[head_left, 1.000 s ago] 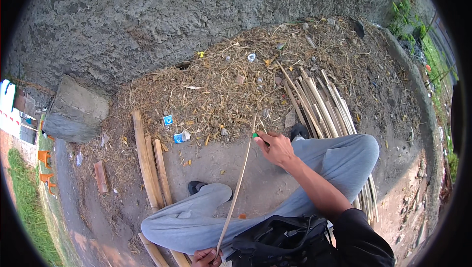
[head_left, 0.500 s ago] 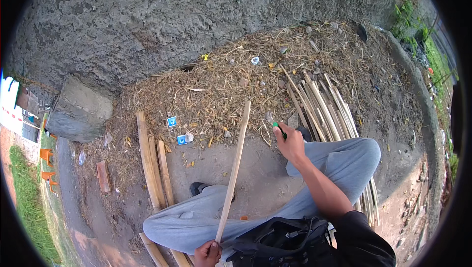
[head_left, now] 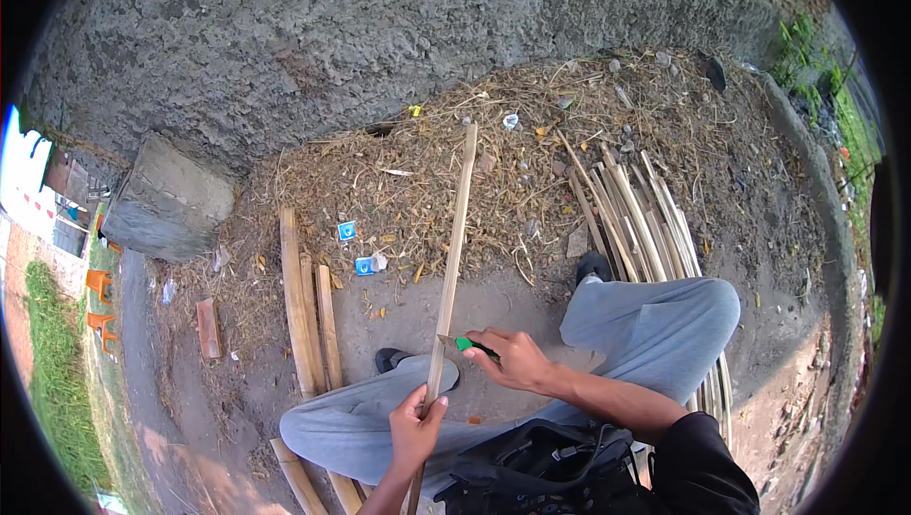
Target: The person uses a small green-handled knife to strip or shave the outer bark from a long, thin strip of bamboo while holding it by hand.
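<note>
The left hand (head_left: 415, 428) grips a strip (head_left: 455, 240); the right hand (head_left: 512, 359) holds a knife (head_left: 465, 344), blade at the strip's edge. Ground (head_left: 512, 311) leaves room between strip and stick pile (head_left: 638, 225).

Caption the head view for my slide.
Left hand grips a long, pale wooden strip while the right hand holds a small green-handled knife to it.

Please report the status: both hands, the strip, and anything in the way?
Left hand gripping strip. Right hand holding green knife, blade at strip. Strip extends beyond knife; nothing seen between them.
</note>
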Motion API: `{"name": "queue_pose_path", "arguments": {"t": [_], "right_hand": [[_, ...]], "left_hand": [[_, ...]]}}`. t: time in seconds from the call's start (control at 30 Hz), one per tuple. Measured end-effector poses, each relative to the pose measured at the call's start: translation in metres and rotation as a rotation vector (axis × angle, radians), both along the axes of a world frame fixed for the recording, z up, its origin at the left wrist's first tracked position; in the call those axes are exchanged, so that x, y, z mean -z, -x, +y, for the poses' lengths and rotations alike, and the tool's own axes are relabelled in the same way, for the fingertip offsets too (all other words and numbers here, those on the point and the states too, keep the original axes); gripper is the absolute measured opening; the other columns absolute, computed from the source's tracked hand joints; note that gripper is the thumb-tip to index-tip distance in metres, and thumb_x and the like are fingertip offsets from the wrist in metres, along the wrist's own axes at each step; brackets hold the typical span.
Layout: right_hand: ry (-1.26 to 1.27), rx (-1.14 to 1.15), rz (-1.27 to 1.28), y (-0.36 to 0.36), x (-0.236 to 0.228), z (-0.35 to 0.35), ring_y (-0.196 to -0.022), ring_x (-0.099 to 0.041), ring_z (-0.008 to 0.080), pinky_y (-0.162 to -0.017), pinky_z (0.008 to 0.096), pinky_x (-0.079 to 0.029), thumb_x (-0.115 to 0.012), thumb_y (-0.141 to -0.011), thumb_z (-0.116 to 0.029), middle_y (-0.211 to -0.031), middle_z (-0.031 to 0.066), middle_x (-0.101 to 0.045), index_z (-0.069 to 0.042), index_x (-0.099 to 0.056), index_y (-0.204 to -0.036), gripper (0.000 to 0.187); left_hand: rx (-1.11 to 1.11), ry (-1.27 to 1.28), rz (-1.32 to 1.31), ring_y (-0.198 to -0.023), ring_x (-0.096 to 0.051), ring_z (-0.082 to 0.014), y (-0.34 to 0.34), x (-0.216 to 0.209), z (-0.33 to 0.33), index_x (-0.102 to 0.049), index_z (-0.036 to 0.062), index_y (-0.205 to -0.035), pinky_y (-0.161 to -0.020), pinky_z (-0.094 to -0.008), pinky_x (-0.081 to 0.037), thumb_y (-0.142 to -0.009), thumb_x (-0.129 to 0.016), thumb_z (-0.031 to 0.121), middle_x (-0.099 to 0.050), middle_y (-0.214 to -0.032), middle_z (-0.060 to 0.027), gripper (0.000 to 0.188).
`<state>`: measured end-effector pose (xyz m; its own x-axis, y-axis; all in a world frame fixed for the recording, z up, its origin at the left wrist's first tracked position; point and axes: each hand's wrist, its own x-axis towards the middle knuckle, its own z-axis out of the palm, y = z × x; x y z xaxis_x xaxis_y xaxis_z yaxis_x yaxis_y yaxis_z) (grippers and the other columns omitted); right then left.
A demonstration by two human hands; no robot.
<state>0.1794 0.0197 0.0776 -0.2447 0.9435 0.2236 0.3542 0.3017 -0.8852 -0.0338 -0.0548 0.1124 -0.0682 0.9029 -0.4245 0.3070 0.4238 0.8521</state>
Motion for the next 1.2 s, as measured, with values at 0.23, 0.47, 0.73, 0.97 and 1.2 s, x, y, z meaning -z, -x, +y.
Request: {"name": "queue_pose_path", "arguments": {"t": [0.23, 0.47, 0.73, 0.97, 1.2], "right_hand": [[-0.035, -0.048, -0.169, -0.004, 0.006, 0.001, -0.068, -0.066, 0.0366, -0.06, 0.0428, -0.055, -0.066, -0.093, -0.029, -0.091, 0.0149, -0.069, -0.007, -0.066, -0.113, 0.03], [-0.076, -0.004, -0.13, -0.005, 0.007, 0.005, -0.062, -0.065, 0.0355, -0.054, 0.0428, -0.053, -0.066, -0.092, -0.028, -0.087, 0.0126, -0.068, -0.008, -0.066, -0.114, 0.03], [-0.103, -0.03, -0.179, -0.004, 0.009, 0.004, -0.058, -0.063, 0.034, -0.051, 0.0425, -0.052, -0.067, -0.091, -0.029, -0.081, 0.0105, -0.066, -0.01, -0.067, -0.112, 0.028], [-0.168, -0.044, -0.224, -0.001, 0.014, 0.003, -0.056, -0.062, 0.0335, -0.049, 0.0434, -0.051, -0.066, -0.092, -0.031, -0.077, 0.0089, -0.064, -0.011, -0.067, -0.111, 0.028], [-0.193, -0.07, -0.267, -0.001, 0.016, 0.0, -0.055, -0.061, 0.0322, -0.046, 0.0428, -0.05, -0.066, -0.092, -0.032, -0.074, 0.0065, -0.061, -0.012, -0.068, -0.111, 0.027]], "left_hand": [[-0.068, -0.015, -0.146, -0.052, -0.049, -0.003, -0.023, -0.003, 0.023, -0.066, -0.0011, -0.114, -0.045, -0.0206, -0.036, -0.091, -0.07, 0.01, -0.058, -0.066, 0.0023, 0.027], [-0.052, 0.072, -0.353, -0.059, -0.053, -0.0055, -0.016, 0.008, 0.036, -0.063, -0.002, -0.113, -0.05, -0.0216, -0.041, -0.096, -0.063, 0.009, -0.059, -0.073, -0.002, 0.021], [-0.145, 0.429, -0.851, -0.069, -0.055, -0.0123, -0.013, 0.001, 0.048, -0.059, 0.0048, -0.118, -0.054, -0.0252, -0.042, -0.101, -0.055, 0.016, -0.058, -0.087, -0.0052, 0.021], [-0.198, 0.299, -0.643, -0.051, -0.045, -0.0094, -0.009, 0.025, 0.049, -0.06, 0.002, -0.102, -0.043, -0.0223, -0.032, -0.103, -0.052, 0.021, -0.058, -0.084, -0.0063, 0.021], [-0.23, 0.298, -0.723, -0.051, -0.043, -0.0088, -0.016, 0.017, 0.053, -0.058, -0.0002, -0.096, -0.042, -0.0221, -0.03, -0.104, -0.047, 0.021, -0.058, -0.08, -0.008, 0.025]]}}
